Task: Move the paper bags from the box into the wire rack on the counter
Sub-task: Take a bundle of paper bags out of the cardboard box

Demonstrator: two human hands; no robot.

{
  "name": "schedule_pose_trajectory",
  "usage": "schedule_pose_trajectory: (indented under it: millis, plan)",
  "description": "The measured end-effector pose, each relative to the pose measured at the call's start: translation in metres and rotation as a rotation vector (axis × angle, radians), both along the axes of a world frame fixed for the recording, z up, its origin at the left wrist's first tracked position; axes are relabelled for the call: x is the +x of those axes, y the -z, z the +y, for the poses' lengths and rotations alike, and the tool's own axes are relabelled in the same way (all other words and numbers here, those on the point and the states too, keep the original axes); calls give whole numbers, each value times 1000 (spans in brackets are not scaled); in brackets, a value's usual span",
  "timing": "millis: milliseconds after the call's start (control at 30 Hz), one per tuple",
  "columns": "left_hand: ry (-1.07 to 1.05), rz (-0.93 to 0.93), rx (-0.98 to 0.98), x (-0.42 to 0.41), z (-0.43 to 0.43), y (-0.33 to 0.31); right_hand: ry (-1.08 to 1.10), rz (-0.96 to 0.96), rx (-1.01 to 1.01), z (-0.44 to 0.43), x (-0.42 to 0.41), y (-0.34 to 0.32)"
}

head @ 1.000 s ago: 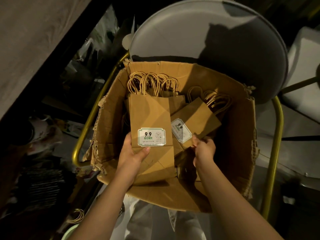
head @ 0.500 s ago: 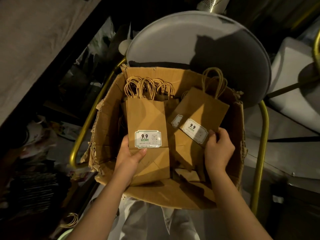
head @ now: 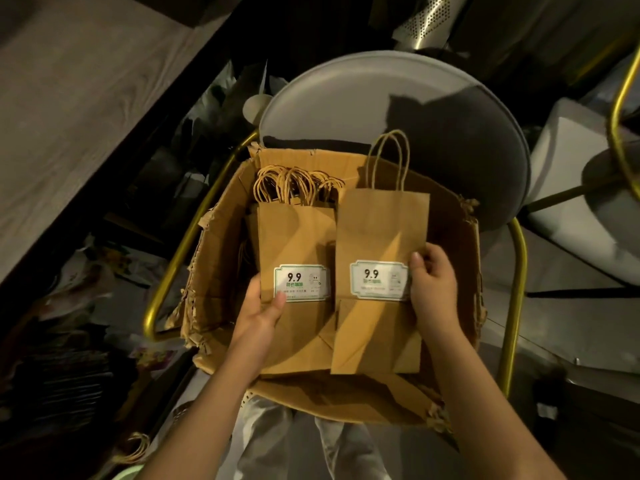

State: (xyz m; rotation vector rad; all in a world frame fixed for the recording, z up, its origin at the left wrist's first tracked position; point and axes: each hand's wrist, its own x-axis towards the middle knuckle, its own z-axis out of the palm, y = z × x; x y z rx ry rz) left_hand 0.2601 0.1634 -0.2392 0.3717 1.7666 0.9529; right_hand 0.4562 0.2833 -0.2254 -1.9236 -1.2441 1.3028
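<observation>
Over the box (head: 221,271), the left hand (head: 258,317) grips a bag stack (head: 294,237) and the right hand (head: 434,289) pinches one bag (head: 381,230), which looks light, floppy and best gripped by the flat edges.

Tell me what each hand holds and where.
Left hand grips the stack of paper bags at its lower left edge; right hand grips a separate paper bag at its right edge.

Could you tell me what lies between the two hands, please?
In the head view, two stickered paper bags: the left hand grips a stack, the right hand holds a bag, side by side over the box.
</observation>
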Motion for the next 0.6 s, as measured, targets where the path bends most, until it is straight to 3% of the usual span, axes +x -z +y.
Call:
schedule_pose_trajectory:
  millis: [267,600]
  plan:
    - [-12,-125,39,1,3,-10,129,142,-206,-18,-35,22]
    - [-1,-82,6,-5,-1,-7,32,267,-296,-28,-63,36]
